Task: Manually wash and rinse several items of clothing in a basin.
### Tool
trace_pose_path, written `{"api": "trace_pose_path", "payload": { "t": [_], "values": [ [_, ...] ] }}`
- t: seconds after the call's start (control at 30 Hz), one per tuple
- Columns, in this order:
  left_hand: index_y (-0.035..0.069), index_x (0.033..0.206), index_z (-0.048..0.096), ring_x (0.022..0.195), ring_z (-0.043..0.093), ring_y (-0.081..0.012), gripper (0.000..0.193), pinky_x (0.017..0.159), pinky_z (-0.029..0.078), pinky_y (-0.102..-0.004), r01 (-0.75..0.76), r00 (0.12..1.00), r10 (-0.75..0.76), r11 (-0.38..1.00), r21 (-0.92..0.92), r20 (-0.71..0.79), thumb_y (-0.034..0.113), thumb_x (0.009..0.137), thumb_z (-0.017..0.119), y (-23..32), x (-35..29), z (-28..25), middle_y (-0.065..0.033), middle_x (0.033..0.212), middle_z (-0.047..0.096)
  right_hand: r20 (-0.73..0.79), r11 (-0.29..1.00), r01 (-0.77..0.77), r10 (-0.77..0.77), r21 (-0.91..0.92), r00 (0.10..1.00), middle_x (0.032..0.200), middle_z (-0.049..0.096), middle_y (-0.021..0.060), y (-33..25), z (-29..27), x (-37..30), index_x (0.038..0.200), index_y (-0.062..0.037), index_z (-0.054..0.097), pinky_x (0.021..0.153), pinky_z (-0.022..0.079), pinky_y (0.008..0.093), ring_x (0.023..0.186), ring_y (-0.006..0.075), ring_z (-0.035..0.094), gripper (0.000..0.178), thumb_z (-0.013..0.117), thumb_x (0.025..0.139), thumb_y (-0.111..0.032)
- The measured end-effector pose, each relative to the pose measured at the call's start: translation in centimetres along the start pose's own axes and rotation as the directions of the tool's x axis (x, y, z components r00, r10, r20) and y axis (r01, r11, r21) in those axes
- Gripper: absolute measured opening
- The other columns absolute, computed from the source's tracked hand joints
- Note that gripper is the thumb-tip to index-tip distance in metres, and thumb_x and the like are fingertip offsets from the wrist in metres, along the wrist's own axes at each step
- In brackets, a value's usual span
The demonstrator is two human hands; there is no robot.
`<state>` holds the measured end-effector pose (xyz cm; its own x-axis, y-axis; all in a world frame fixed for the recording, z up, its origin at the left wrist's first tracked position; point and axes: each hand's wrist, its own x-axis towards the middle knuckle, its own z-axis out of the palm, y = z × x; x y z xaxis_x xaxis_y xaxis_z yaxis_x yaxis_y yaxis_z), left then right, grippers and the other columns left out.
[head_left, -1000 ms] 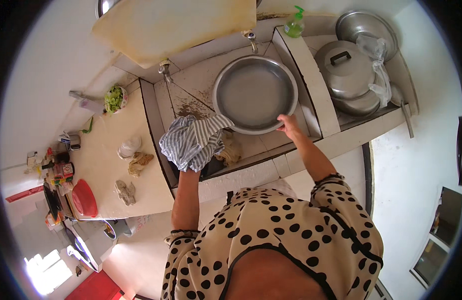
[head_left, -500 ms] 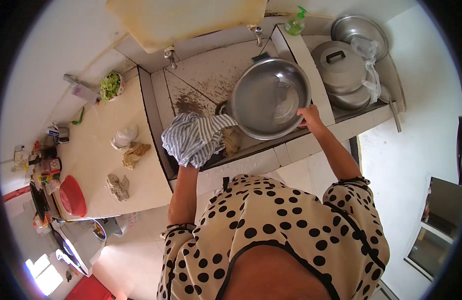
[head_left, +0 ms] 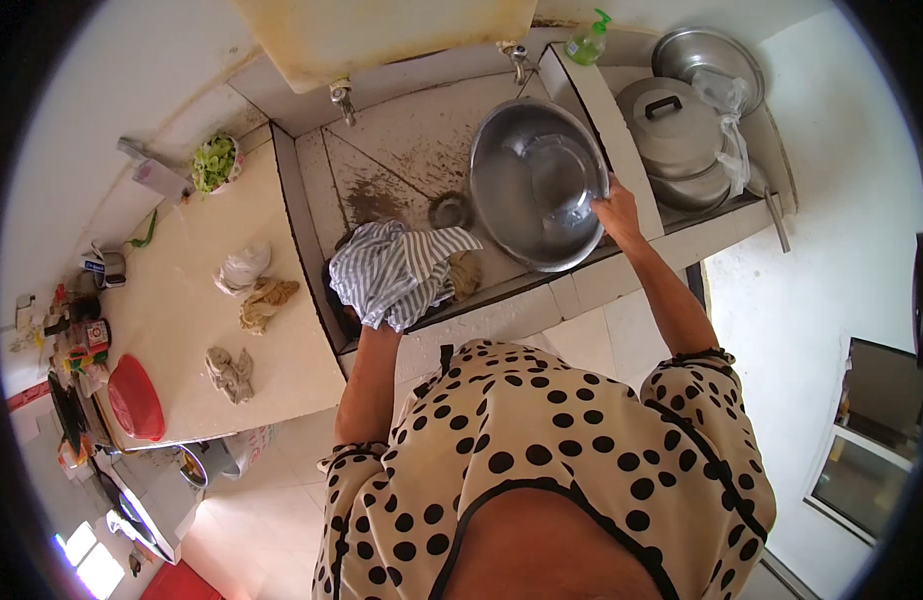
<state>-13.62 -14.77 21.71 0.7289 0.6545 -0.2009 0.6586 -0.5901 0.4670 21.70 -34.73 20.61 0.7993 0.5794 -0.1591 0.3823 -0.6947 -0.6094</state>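
Note:
A large steel basin (head_left: 516,215) is tilted over the right part of the tiled sink (head_left: 406,105), with some water showing inside. My right hand (head_left: 617,212) is closed round its right rim. At the sink's front left, a grey-and-white striped cloth (head_left: 389,272) hangs bunched over my left hand (head_left: 383,332). That hand's fingers are hidden in the folds, and the cloth appears held by them. A tan cloth (head_left: 466,275) lies beside the striped one, partly covered. Between cloth and basin the round drain (head_left: 448,210) is visible, with dark dirt spread on the tiles near it.
Two taps (head_left: 342,100) stick out above the sink. A green soap bottle (head_left: 585,42) stands on the right divider, with a lidded pot (head_left: 666,125) beyond. On the left counter (head_left: 196,310) are a bowl of greens (head_left: 217,165), crumpled cloths (head_left: 269,305) and a red basin (head_left: 136,398).
The basin has tipped further, its water shifting inside, and it has moved slightly right, uncovering the drain. My left hand and the striped cloth have shifted slightly right.

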Motion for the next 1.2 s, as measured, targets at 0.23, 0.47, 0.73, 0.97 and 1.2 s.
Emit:
{"api": "trace_pose_path", "payload": {
  "t": [0.23, 0.47, 0.73, 0.97, 1.2],
  "values": [
    [0.011, 0.126, 0.051, 0.122, 0.044, -0.0263, 0.055, 0.106, 0.033, -0.0381, -0.036, 0.979, -0.023, 0.958, -0.285, -0.201, 0.044, 0.083, 0.060, -5.7, -0.5, 7.2, -0.0103, 0.129, 0.051, -0.076, 0.917, 0.246, -0.282, -0.314, 0.956, 0.097, 0.064, 0.0231, -3.2, 0.1, -0.5, 0.136, -0.0022, 0.035, 0.070, 0.049, 0.0428, 0.081, 0.0388, 0.063, 0.068, 0.062, 0.073, -0.002],
    [0.010, 0.129, 0.048, 0.124, 0.042, -0.0248, 0.053, 0.104, 0.034, -0.0380, -0.024, 0.988, -0.026, 0.948, -0.317, -0.154, 0.040, 0.086, 0.059, -4.4, 0.0, 6.2, -0.0104, 0.134, 0.047, -0.047, 0.785, 0.429, -0.500, -0.447, 0.865, 0.126, 0.051, 0.0219, -5.8, -0.4, -1.7, 0.142, -0.0092, 0.029, 0.068, 0.053, 0.0402, 0.087, 0.0374, 0.063, 0.081, 0.065, 0.071, 0.001],
    [0.013, 0.127, 0.052, 0.124, 0.042, -0.0270, 0.059, 0.106, 0.031, -0.0393, -0.036, 0.991, 0.044, 0.998, 0.060, -0.125, 0.050, 0.082, 0.058, -3.4, -0.2, 6.0, -0.0118, 0.132, 0.050, -0.154, 0.813, 0.531, -0.571, -0.237, 0.806, 0.123, 0.051, 0.0296, -7.9, 1.5, -1.0, 0.141, -0.0069, 0.030, 0.069, 0.053, 0.0383, 0.079, 0.0369, 0.065, 0.081, 0.066, 0.069, 0.003],
    [0.016, 0.137, 0.042, 0.132, 0.032, -0.0265, 0.065, 0.112, 0.020, -0.0395, 0.062, 0.998, -0.063, 0.994, -0.086, -0.013, 0.054, 0.085, 0.052, -3.8, -0.4, 8.3, -0.0095, 0.142, 0.038, -0.069, 0.957, 0.232, -0.223, 0.172, 0.972, 0.091, 0.064, 0.0271, -4.6, 8.6, 1.9, 0.112, 0.0075, 0.056, 0.069, 0.051, 0.0368, 0.075, 0.0325, 0.066, 0.043, 0.059, 0.069, 0.002],
    [0.016, 0.142, 0.033, 0.137, 0.025, -0.0256, 0.069, 0.114, 0.014, -0.0388, 0.190, 0.977, -0.159, 0.953, -0.238, 0.143, 0.054, 0.088, 0.049, -1.9, -1.0, 7.2, -0.0089, 0.147, 0.031, 0.377, 0.666, -0.392, 0.176, 0.635, 0.909, 0.088, 0.064, 0.0121, -6.1, 17.0, 4.3, 0.097, 0.0036, 0.060, 0.061, 0.053, 0.0386, 0.070, 0.0257, 0.064, 0.029, 0.063, 0.071, -0.009]
  ]
}}
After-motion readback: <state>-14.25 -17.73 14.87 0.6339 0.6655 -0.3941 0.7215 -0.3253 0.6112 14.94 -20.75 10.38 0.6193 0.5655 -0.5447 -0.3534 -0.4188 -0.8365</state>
